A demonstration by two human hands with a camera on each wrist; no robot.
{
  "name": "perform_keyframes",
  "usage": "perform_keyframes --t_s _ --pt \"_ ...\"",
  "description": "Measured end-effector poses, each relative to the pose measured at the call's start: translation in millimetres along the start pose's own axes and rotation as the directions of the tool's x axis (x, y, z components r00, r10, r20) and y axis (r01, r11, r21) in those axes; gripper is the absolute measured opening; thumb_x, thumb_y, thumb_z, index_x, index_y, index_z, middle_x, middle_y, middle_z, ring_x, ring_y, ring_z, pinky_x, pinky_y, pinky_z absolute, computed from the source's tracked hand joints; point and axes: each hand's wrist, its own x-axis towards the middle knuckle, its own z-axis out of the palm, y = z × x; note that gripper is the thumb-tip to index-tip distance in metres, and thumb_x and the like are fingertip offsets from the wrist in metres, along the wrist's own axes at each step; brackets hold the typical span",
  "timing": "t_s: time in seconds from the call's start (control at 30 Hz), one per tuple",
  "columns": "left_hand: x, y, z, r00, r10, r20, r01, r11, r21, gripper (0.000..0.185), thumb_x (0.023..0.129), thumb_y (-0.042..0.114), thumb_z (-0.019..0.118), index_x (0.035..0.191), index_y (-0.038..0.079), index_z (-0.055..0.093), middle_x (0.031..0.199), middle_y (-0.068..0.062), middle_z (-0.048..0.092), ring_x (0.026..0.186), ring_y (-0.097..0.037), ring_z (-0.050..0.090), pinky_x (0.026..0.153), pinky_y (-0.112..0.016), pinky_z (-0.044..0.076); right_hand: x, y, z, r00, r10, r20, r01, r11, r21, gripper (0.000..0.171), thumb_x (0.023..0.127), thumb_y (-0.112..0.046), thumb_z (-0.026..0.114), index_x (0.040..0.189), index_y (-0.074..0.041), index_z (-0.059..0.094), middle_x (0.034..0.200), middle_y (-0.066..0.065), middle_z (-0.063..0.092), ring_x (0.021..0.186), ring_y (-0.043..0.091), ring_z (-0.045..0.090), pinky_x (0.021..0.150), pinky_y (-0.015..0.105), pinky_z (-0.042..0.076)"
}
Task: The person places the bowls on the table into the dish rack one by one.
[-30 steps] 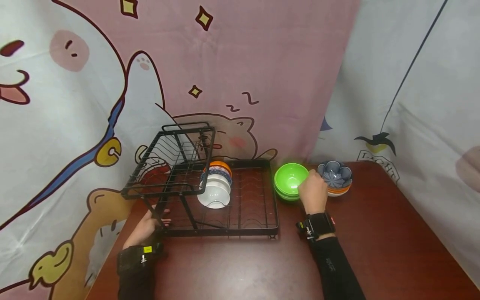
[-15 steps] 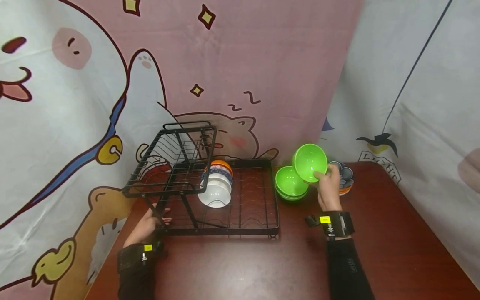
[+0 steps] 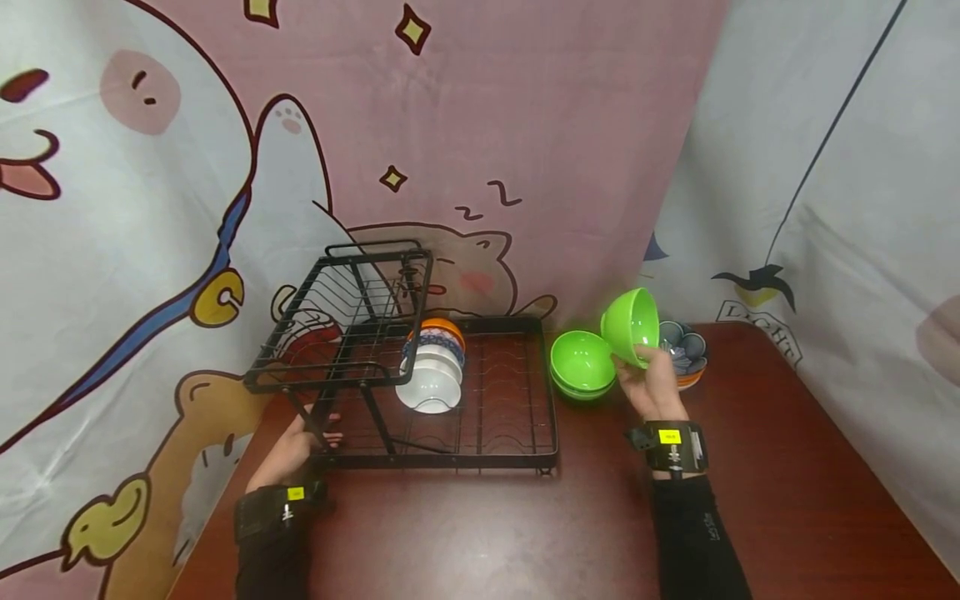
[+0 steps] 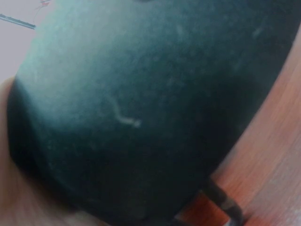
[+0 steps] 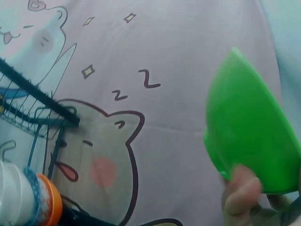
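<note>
My right hand (image 3: 651, 387) pinches the rim of a green bowl (image 3: 621, 323), thumb inside and fingers beneath. The bowl is raised and tipped on its side, its opening facing right; the right wrist view shows its outer wall (image 5: 249, 127). Just left of it, more green bowls (image 3: 582, 363) are stacked on the table. My left hand (image 3: 294, 450) holds the front left corner of a black two-tier dish rack (image 3: 480, 461), its fingers reaching past the frame. A dark, blurred surface (image 4: 141, 103) fills most of the left wrist view.
White, blue-patterned and orange bowls (image 3: 430, 389) stand on edge in a row in the rack's lower tier. Behind my right hand, a grey petal-shaped bowl (image 3: 670, 335) tops another stack. A red-and-white item (image 3: 311, 337) shows under the upper tier. Printed cloth (image 3: 570, 167) hangs behind the table.
My right hand has lifted a green bowl off its stack, moved it up and to the right, and turned it onto its side. The left hand has stayed at the rack.
</note>
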Motion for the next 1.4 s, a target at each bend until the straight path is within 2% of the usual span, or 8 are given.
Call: perform_keyframes --t_s 0.13,0.33,0.77,0.9,1.03,1.17,1.23,1.4 --pt "0.8 -0.7 -1.6 1.000 -0.001 0.008 0.001 1.000 0.001 0.065 0.084 -0.015 0.026 0.147 -0.005 0.012 0.142 -0.044 0.033 0.105 -0.028 0.067 0.081 -0.028 0.055 0 0 0 0.999 0.001 -0.045 -0.006 0.994 -0.112 0.033 0.094 0.012 0.034 0.116 -0.011 0.043 0.091 0.000 0.052 0.059 0.010 0.046 0.048 0.017 0.034" --pt "0.5 -0.1 -0.4 1.000 -0.025 0.000 0.025 0.999 -0.031 0.062 0.085 -0.014 0.026 0.144 -0.006 0.012 0.143 -0.042 0.031 0.102 -0.024 0.067 0.081 -0.029 0.055 3 4 -1 0.985 -0.013 -0.174 -0.024 0.977 -0.212 0.044 0.091 0.017 0.039 0.122 -0.015 0.041 0.112 0.001 0.047 0.089 0.013 0.053 0.066 0.021 0.046" --pt "-2.3 0.5 1.2 1.000 0.004 -0.013 -0.005 1.000 -0.022 0.057 0.085 -0.014 0.026 0.140 -0.010 0.015 0.140 -0.045 0.032 0.099 -0.019 0.068 0.081 -0.029 0.055 0 20 13 0.980 -0.130 -0.150 0.058 0.909 -0.412 0.047 0.088 0.015 0.041 0.123 -0.016 0.042 0.102 0.004 0.051 0.061 0.013 0.048 0.049 0.022 0.038" --pt "-1.8 -1.9 -0.3 1.000 0.006 0.007 -0.006 1.000 -0.013 0.058 0.085 -0.014 0.026 0.141 -0.010 0.015 0.141 -0.043 0.032 0.101 -0.019 0.068 0.082 -0.027 0.055 -2 30 23 0.972 -0.161 -0.169 0.049 0.848 -0.528 0.060 0.086 0.015 0.043 0.136 -0.017 0.037 0.112 0.007 0.048 0.067 0.014 0.055 0.046 0.025 0.043" --pt "-1.0 -4.1 -1.6 0.999 -0.050 0.009 0.050 0.999 -0.012 0.058 0.087 -0.011 0.030 0.143 -0.006 0.017 0.145 -0.037 0.032 0.104 -0.018 0.067 0.083 -0.028 0.054 -2 43 40 0.970 -0.207 -0.129 0.059 0.712 -0.700 0.070 0.082 0.015 0.046 0.144 -0.017 0.036 0.126 0.015 0.045 0.076 0.020 0.059 0.041 0.032 0.047" --pt "-1.3 -4.6 -0.8 0.996 -0.093 -0.005 0.093 0.996 0.001 0.057 0.088 -0.008 0.033 0.143 -0.003 0.019 0.146 -0.033 0.034 0.106 -0.020 0.066 0.083 -0.029 0.053 0 55 67 0.984 -0.178 0.023 0.115 0.528 -0.842 0.065 0.082 0.011 0.044 0.139 -0.020 0.042 0.130 0.020 0.045 0.065 0.027 0.057 0.038 0.042 0.047" --pt "-1.7 -3.9 -0.4 0.996 -0.093 -0.007 0.093 0.996 0.012 0.058 0.088 -0.008 0.033 0.145 -0.003 0.019 0.146 -0.033 0.034 0.107 -0.022 0.066 0.084 -0.029 0.053 0 61 86 0.979 -0.155 0.134 0.187 0.413 -0.891 0.064 0.081 0.011 0.043 0.136 -0.021 0.044 0.132 0.018 0.047 0.059 0.030 0.056 0.039 0.048 0.048" --pt "-3.0 0.9 -0.9 0.994 -0.107 -0.006 0.107 0.994 0.012 0.065 0.087 -0.009 0.032 0.150 -0.001 0.014 0.147 -0.034 0.033 0.111 -0.027 0.065 0.084 -0.030 0.052 2 81 134 0.906 -0.097 0.413 0.416 0.010 -0.910 0.072 0.070 0.015 0.048 0.133 -0.021 0.048 0.118 0.009 0.054 0.081 0.027 0.060 0.066 0.045 0.055"
